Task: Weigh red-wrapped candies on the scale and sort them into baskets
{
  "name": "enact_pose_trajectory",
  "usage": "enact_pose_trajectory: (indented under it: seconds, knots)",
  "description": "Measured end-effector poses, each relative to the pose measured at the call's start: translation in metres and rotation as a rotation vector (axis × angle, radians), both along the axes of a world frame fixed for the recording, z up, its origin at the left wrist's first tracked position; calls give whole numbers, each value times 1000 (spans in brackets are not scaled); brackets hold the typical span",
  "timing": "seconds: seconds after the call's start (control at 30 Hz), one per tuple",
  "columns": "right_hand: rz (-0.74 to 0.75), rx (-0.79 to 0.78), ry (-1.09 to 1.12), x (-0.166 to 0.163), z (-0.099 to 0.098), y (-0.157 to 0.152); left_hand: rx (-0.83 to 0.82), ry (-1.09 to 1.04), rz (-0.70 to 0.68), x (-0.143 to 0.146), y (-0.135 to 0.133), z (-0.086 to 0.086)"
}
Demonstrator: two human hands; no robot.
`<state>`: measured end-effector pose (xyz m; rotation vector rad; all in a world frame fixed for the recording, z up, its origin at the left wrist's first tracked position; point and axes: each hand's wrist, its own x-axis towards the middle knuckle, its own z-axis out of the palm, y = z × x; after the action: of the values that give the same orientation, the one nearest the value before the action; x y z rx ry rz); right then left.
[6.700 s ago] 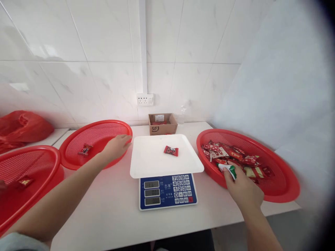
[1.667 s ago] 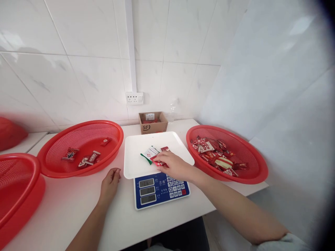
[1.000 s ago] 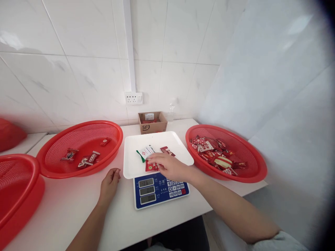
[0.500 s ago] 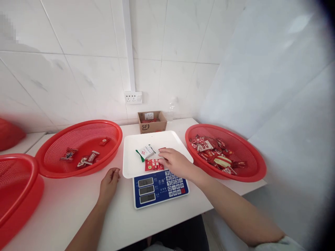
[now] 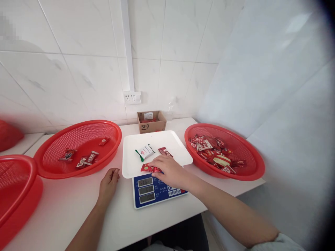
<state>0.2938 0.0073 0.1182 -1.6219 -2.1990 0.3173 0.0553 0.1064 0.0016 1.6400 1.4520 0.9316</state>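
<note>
My right hand (image 5: 169, 170) is over the near edge of the white tray (image 5: 131, 139) of a digital scale (image 5: 146, 191). Thumb and fingers pinch a red snack packet (image 5: 147, 168), which is tilted and partly covered by them. Behind it on the tray lie a white and green wrapped snack (image 5: 145, 152) and a dark red wrapped snack (image 5: 165, 151), partly behind my hand. My left hand (image 5: 108, 184) rests on the white table left of the scale, its fingers curled in, with nothing visible in them.
A red basket (image 5: 230, 130) on the right holds many red snack packets. Another red basket (image 5: 78, 125) on the left holds several small ones. A third basket (image 5: 23, 195) stands at the near left. A cardboard box (image 5: 151, 127) and a clear bottle (image 5: 171, 111) stand by the wall.
My right hand has moved nearer and slightly left, from the dark red snack to the red packet, and gripped it. The packet has tilted; the dark red snack now shows more fully. My left hand stays put.
</note>
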Motion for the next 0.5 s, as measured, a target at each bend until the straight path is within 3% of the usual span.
enact_pose_trajectory:
  seconds: [0.2, 0.27, 0.33, 0.4, 0.43, 0.5]
  knots:
    - [38, 82, 30, 12, 4, -2, -5, 17, 0, 0, -1, 3]
    - [-42, 132, 68, 36, 10, -2, -8, 21, -1, 0, -1, 4]
    - [-234, 126, 86, 73, 17, -2, -16, 26, -1, 0, 0, 4]
    - [-496, 1, -1, 115, 20, -5, -25, 36, -2, 0, 1, 3]
    - [-593, -137, -71, 135, 18, -7, -29, 41, -3, 0, 1, 2]
    - [-613, -294, -109, 167, 11, -13, -33, 55, -5, 0, 2, 2]
